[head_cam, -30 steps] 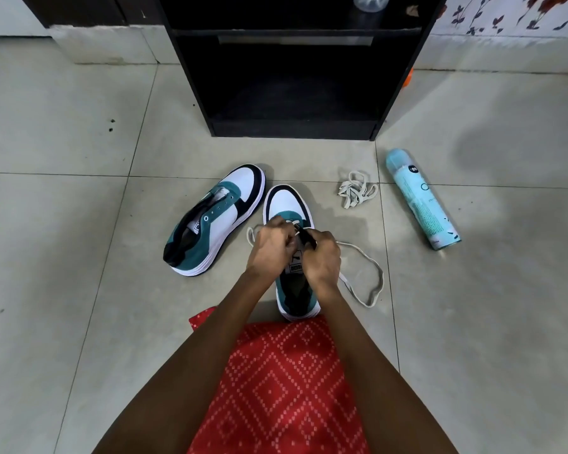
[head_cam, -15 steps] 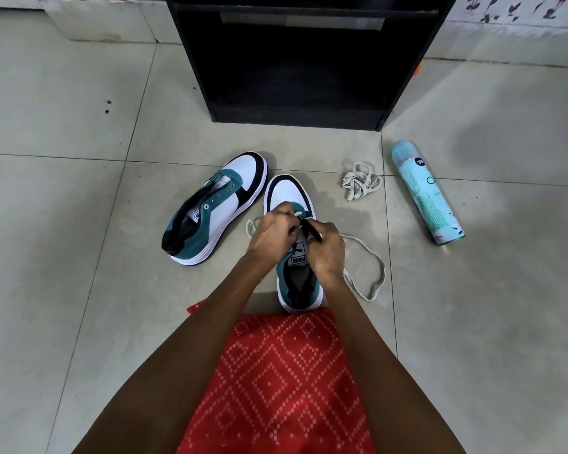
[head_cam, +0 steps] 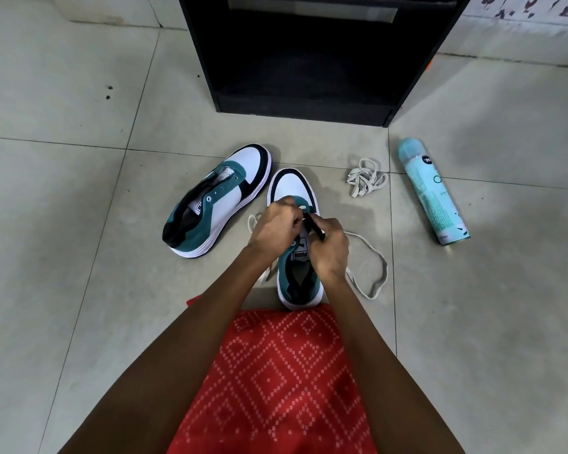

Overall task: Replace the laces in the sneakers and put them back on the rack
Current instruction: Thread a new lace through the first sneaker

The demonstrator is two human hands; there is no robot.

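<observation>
The hands covered the middle of the near sneaker (head_cam: 291,188), so its eyelets were hidden and I could not tell how far the lace (head_cam: 374,257) was threaded. The rack (head_cam: 309,60) was cut off at the top.

The left hand (head_cam: 276,229) was curled over the front of the tongue, fingers bunched and pinching a pale tip of the lace. The right hand (head_cam: 330,247), touching it, pinched a dark strip (head_cam: 316,229) I could not identify. The sneaker lay right under both hands, toe toward the rack, heel at the edge of a red cloth (head_cam: 282,371) over the person's lap. The lace trailed out on both sides, with a long loop on the floor (head_cam: 79,191) to the right.

The other sneaker (head_cam: 223,198) lay unlaced just to the left, angled, its toe near the first one's toe. A bundle (head_cam: 364,181) of pale lace sat between the sneakers and a spray can (head_cam: 432,191) lying on its side, well right. The rack stood beyond them all.
</observation>
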